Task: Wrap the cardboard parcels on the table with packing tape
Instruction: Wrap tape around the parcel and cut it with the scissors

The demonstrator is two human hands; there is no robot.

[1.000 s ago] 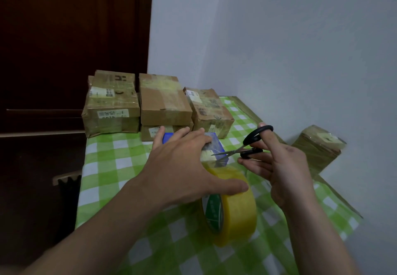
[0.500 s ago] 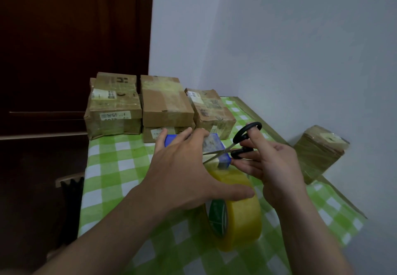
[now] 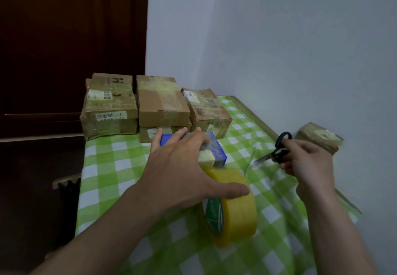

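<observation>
Left hand point(image 3: 178, 171) lies flat, fingers straight and spread, pressing on top of the small blue parcel point(image 3: 217, 152) mid-counter, thumb stretched across the top of the yellow tape roll point(image 3: 236, 208). The roll stands on edge just in front of the blue parcel; touching or not, can't tell. Clear tape and a pale label show on the parcel's right end, just past the fingertips. Right hand point(image 3: 309, 163) is off to the right, apart from the parcel, fingers curled through the handles of the black scissors point(image 3: 277, 152), blades blurred, tips pointing left. Counter point(image 3: 111, 167) has a green-white check cloth. At the back: left brown parcel point(image 3: 109, 107), middle brown parcel point(image 3: 161, 102) on another box, right brown parcel point(image 3: 206, 109), all taped. Far parcel point(image 3: 320, 137) sits by the wall behind the right hand
</observation>
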